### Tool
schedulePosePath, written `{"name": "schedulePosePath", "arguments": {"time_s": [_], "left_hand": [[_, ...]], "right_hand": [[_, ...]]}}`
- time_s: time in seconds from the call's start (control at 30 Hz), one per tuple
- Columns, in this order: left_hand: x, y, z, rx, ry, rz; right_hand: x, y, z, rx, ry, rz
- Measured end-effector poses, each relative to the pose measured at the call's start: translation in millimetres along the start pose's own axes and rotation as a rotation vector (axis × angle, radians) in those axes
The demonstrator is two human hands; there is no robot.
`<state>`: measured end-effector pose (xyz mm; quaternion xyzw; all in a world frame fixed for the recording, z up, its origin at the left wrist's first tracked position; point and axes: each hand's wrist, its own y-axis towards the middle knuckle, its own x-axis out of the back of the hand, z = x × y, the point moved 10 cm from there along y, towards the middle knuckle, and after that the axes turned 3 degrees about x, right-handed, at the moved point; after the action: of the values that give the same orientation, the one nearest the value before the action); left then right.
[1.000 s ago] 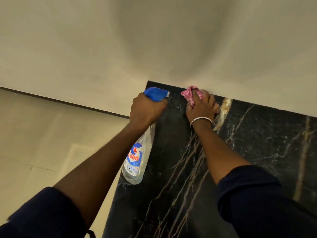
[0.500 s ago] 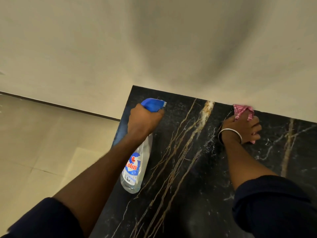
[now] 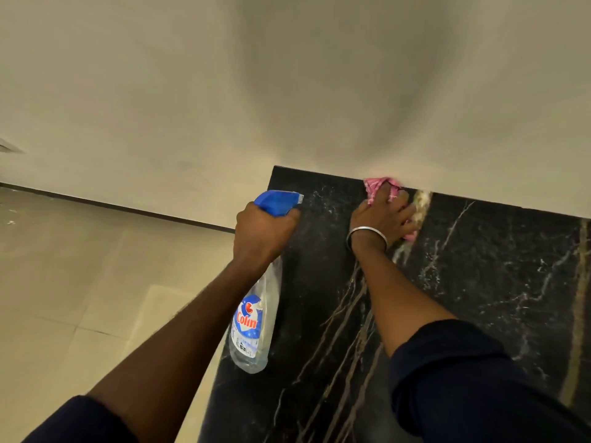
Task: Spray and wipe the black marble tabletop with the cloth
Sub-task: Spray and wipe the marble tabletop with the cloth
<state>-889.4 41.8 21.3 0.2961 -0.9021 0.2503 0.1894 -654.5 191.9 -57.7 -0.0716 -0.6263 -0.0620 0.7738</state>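
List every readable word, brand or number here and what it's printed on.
"Colin": red brand name on the label of the spray bottle, held by the left hand.
Small print below it: too blurred to read.
No text on the cloth, tabletop or wall.

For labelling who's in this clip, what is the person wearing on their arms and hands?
The left sleeve and right sleeve are dark navy, ending near the elbows over bare forearms. A thin silver bangle circles the right wrist. No gloves.

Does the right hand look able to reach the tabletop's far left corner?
Probably yes: bare tabletop runs from the cloth to that corner; the spray bottle is held short of it.
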Motion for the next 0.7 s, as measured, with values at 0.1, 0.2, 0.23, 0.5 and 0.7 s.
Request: {"name": "schedulePosePath", "arguments": {"time_s": [0.1, 0.2, 0.23, 0.5, 0.7], "left_hand": [[25, 14, 12, -0.012, 0.007, 0.007], [55, 23, 25, -0.009, 0.01, -0.021], [65, 24, 31, -0.001, 0.01, -0.023], [122, 20, 69, -0.018, 0.008, -0.048], [132, -10, 80, -0.05, -0.035, -0.023]], "right_hand": [[-11, -24, 63, 0.19, -0.034, 0.032], [-29, -49, 140, 0.481, -0.068, 0.113], [-34, -54, 160, 0.542, -0.079, 0.131], [-41, -70, 180, 0.651, -0.103, 0.112], [-37, -166, 157, 0.734, -0.131, 0.108]]}}
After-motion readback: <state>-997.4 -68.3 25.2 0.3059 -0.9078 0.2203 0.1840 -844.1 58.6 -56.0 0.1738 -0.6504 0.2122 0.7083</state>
